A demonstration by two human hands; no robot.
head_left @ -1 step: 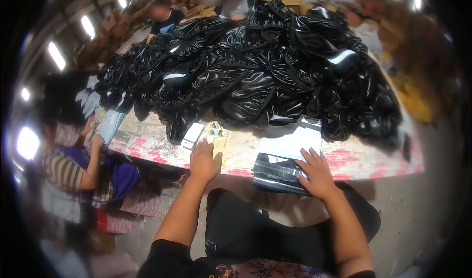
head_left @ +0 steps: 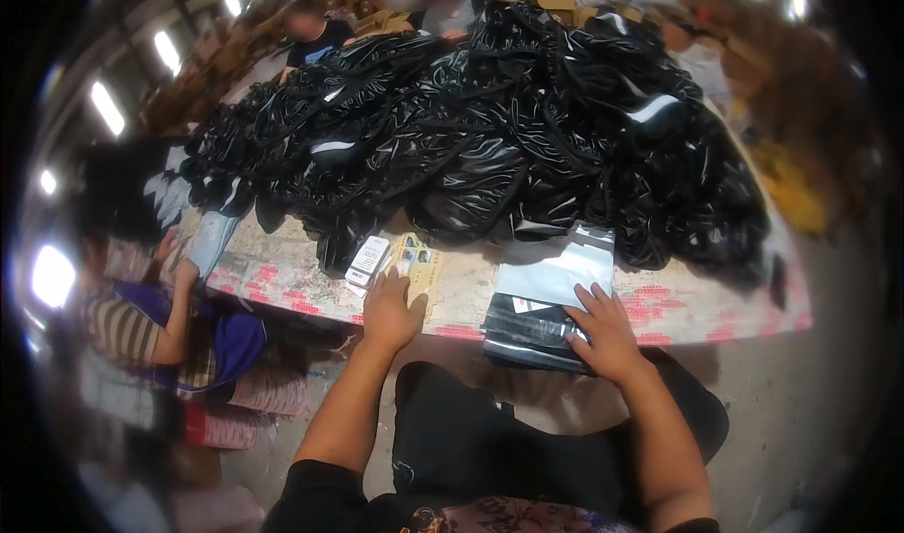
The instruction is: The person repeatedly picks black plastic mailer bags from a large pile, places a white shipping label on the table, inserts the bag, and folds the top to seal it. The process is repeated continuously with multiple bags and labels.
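My left hand lies palm down with its fingers stretched out, over the lower left of a yellow printed card. Just beyond its fingertips is a stack of white tags. My right hand rests with spread fingers on the right side of a pile of flat plastic bags. The bags' upper part is pale grey and their lower part is clear over black. Whatever lies beneath either palm is hidden. Behind both hands a large heap of shiny black elasticated pieces covers most of the table.
The pale table has red-and-white tape along its curved front edge. At the left, a person in a striped top handles light-blue packets. Two more people are behind the heap, with cardboard boxes near them. A yellow bundle is at the right.
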